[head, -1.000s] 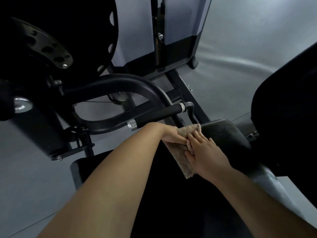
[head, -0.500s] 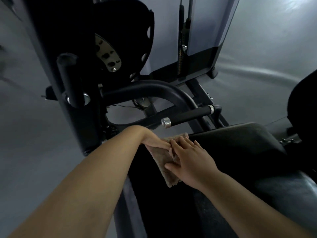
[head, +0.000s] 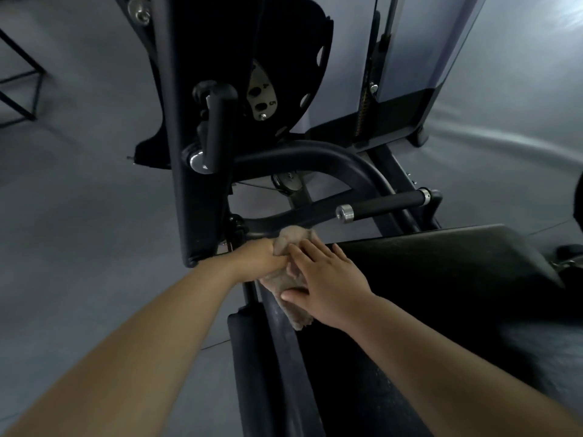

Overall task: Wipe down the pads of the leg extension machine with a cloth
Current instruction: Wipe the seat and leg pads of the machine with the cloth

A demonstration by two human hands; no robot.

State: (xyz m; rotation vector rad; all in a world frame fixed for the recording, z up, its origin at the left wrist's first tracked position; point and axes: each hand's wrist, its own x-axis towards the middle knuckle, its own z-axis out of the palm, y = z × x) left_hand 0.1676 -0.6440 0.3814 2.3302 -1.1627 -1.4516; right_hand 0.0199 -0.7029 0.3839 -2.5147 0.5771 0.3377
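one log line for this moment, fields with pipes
step: wiping seat pad front corner | left hand: grips cloth | right hand: fingers flat, pressing cloth on pad | grip handle: untouched

Left hand (head: 257, 258) in curled grip, right hand (head: 328, 283) flat, fingers straight.

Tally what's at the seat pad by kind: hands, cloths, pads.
Hands: 2, left hand and right hand
Cloths: 1, tan cloth
Pads: 1, black seat pad
Total: 4
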